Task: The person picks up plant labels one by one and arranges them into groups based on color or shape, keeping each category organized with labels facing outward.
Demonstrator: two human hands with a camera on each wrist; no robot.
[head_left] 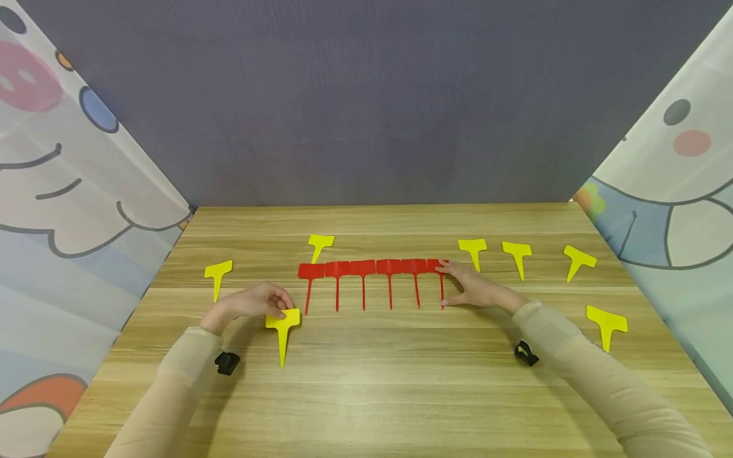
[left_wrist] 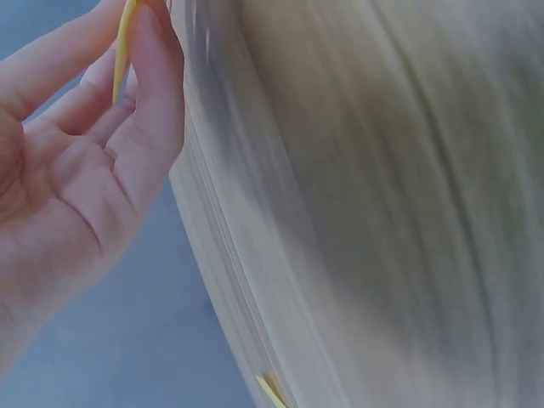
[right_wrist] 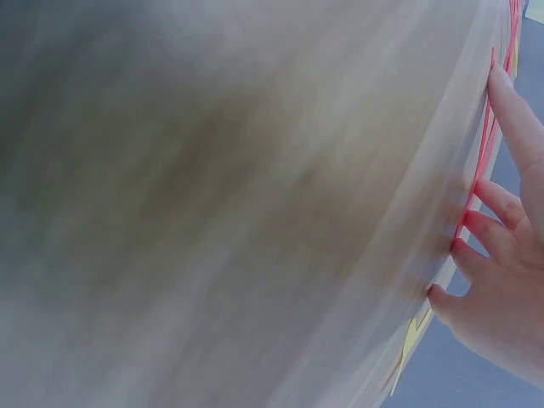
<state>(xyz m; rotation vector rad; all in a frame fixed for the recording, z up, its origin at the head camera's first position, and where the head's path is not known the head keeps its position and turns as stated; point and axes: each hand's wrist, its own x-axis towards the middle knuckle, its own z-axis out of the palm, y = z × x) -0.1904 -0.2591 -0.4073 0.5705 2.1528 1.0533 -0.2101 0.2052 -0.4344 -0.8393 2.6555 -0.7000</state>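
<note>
In the head view my left hand [head_left: 256, 300] pinches the top edge of a yellow T-shaped plant label [head_left: 282, 320], whose stem points toward me. The left wrist view shows that yellow label [left_wrist: 122, 51] edge-on between thumb and fingers. Several red T-shaped plant labels [head_left: 363, 268] lie in a row at mid-table, heads side by side and stems toward me. At the row's right end my right hand [head_left: 476, 287] has its fingers spread, touching the last red label [head_left: 432, 265] at its head and near its stem tip. Fingertips partly cover that label.
Loose yellow labels lie around the row: one at the left [head_left: 218, 271], one behind the red row [head_left: 321, 241], and several at the right [head_left: 517, 249]. The wooden table [head_left: 366, 394] meets a dark grey panel [head_left: 378, 127] at its back edge. Cartoon-printed curtains [head_left: 46, 267] hang on both sides.
</note>
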